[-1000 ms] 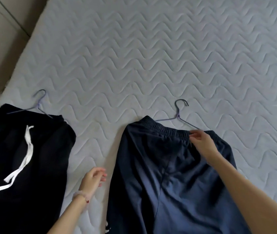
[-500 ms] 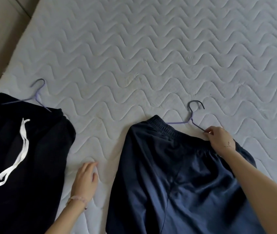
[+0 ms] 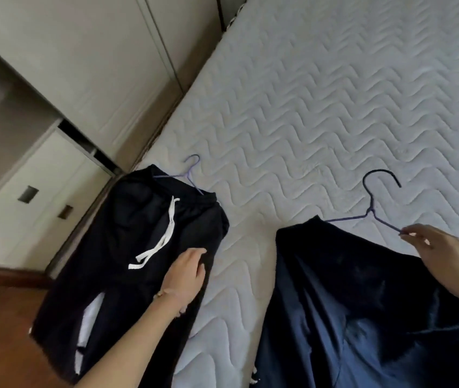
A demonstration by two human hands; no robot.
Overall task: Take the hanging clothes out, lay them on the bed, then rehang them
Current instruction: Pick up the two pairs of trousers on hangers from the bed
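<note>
My left hand (image 3: 186,271) has moved onto the black drawstring shorts (image 3: 144,247), flat, fingers spread; my right hand (image 3: 444,253) pinches the navy shorts' (image 3: 363,303) purple wire hanger (image 3: 374,211), hook pointing far.

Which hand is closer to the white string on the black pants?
The left hand: it rests on the black pants just right of the white string. The right hand pinches the other hanger, far right.

You are looking down at a bed (image 3: 334,93) with a pale, wave-quilted cover. Two garments are lying on it, well apart: black trousers (image 3: 127,247) with a white drawstring (image 3: 164,233) near its left edge, on a purple hanger (image 3: 190,175), and navy trousers (image 3: 349,303) on a dark-hooked hanger (image 3: 371,208).
</note>
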